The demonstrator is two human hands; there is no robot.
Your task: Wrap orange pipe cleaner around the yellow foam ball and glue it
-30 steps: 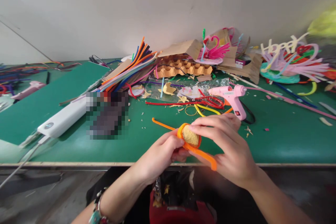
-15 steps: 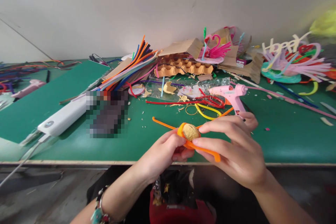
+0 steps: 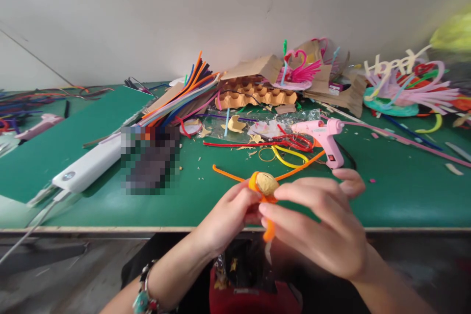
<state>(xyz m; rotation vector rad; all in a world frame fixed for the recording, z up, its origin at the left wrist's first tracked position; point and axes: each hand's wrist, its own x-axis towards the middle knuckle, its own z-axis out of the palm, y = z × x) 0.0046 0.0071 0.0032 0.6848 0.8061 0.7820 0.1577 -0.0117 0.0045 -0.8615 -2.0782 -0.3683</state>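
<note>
My left hand (image 3: 230, 216) is closed in a pinch around a tan, rough, egg-shaped piece (image 3: 267, 184), its fingers pressing on the orange pipe cleaner (image 3: 253, 181) wrapped about its left side. One loose end of that pipe cleaner hangs down, bent, in front. My right hand (image 3: 327, 221) has thumb and fingers closed at this end, with another fingertip touching the tan piece. Its little finger sticks out. Behind both hands, an orange strand runs left and right over the table. Part of the wrapping is hidden by the fingers.
A pink glue gun (image 3: 324, 135) lies just beyond my right hand. Red and yellow pipe cleaners (image 3: 290, 157), scraps and an egg tray (image 3: 257, 95) lie behind. On the left are a white power bank (image 3: 91, 162) and a pipe cleaner bundle (image 3: 184, 95). Below is a red container (image 3: 253, 299).
My right hand has shifted slightly left and down, bending the orange end from pointing right to hanging downward. The left hand keeps its hold on the tan piece.
</note>
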